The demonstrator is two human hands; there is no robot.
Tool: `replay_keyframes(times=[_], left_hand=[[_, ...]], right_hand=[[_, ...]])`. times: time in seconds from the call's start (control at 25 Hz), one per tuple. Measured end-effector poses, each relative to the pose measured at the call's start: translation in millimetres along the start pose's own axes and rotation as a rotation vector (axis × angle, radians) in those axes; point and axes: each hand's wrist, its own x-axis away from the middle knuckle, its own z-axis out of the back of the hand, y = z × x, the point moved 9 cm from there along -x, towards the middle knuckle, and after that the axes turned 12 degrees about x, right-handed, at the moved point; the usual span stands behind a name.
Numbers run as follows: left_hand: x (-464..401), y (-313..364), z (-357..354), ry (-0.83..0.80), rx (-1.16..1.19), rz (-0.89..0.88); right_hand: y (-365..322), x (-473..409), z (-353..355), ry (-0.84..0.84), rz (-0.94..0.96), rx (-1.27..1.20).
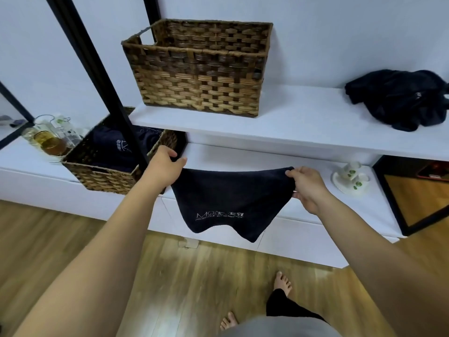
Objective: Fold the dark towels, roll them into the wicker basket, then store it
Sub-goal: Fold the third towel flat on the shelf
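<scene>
Both arms reach forward: the left hand (163, 166) and right hand (306, 188) each pinch an upper corner of a dark towel (226, 203), which hangs before the lower shelf's front edge (279, 164). The wicker basket (196, 69) stands on the upper shelf (291, 125), with crumpled towels (398, 98) toward its right end. A second basket (107, 176) sits lower left beside glassware (48, 137).

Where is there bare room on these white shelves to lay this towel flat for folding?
The upper shelf is bare between the big wicker basket and the crumpled dark towel pile. The lower shelf is bare from the smaller basket to the white cup set, behind the held towel. The far left is crowded with glassware.
</scene>
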Motion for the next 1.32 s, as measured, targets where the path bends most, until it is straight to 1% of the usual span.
replay_keyframes(times=[0.16, 0.32, 0.36, 0.4, 0.48, 0.56, 0.64, 0.68, 0.76, 0.84, 0.92, 1.04, 1.08, 1.2, 1.28, 1.32], left_hand=[[-9, 12, -13, -0.058, -0.055, -0.051], [-10, 21, -31, -0.107, -0.267, -0.086], [-10, 25, -35, -0.113, -0.273, -0.093], [-8, 28, -39, -0.119, -0.231, -0.089], [-5, 38, -45, -0.128, -0.037, -0.066], [-5, 53, -46, -0.135, 0.156, -0.042], [-3, 77, -48, -0.188, 0.299, -0.024], [-1, 95, -49, -0.228, 0.353, -0.049], [5, 140, -49, -0.289, 0.412, -0.178], [13, 189, -45, -0.294, 0.42, -0.355], [17, 238, -40, -0.219, 0.323, -0.527], [25, 304, -41, -0.035, -0.007, -0.802], [27, 322, -44, 0.002, -0.075, -0.869], [19, 365, -59, 0.066, -0.215, -0.959], [-6, 394, -79, 0.121, -0.386, -0.968], [-23, 408, -93, 0.129, -0.473, -0.945]], right_hand=[[6, -5, 26, 0.148, 0.001, 0.095], [2, -4, 46, 0.227, 0.077, 0.178], [1, -4, 51, 0.248, 0.079, 0.168], [0, -3, 55, 0.27, 0.074, 0.139], [-6, -1, 64, 0.285, 0.061, 0.062], [-19, 3, 71, 0.254, 0.058, -0.033], [-40, 12, 81, 0.195, 0.085, -0.153], [-55, 18, 89, 0.176, 0.124, -0.219], [-90, 32, 113, 0.186, 0.261, -0.315], [-126, 46, 141, 0.243, 0.405, -0.279], [-158, 55, 174, 0.371, 0.534, -0.135], [-186, 62, 222, 0.601, 0.601, 0.106], [-193, 64, 236, 0.672, 0.628, 0.164], [-222, 66, 264, 0.853, 0.794, 0.421], [-244, 41, 279, 0.885, 0.843, 0.551], [-252, 19, 286, 0.869, 0.824, 0.594]])
